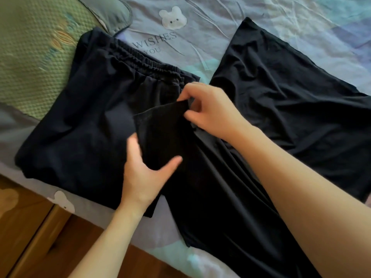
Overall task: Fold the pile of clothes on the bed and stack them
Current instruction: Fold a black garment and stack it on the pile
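Observation:
A folded black garment with an elastic waistband (80,125) lies on the bed at the left. A larger black garment (281,109) spreads flat from the upper right down to the bed's near edge. Between them is a small black piece of cloth (160,133), held up over the folded garment. My right hand (208,109) pinches its top corner. My left hand (144,175) grips its lower part, thumb on top and fingers under the cloth.
The bed sheet (200,37) is pale blue with a bear print and lettering. A green quilted mat (36,57) and a grey-edged pillow (112,11) lie at the upper left. Wooden floor (50,237) shows past the bed's near left edge.

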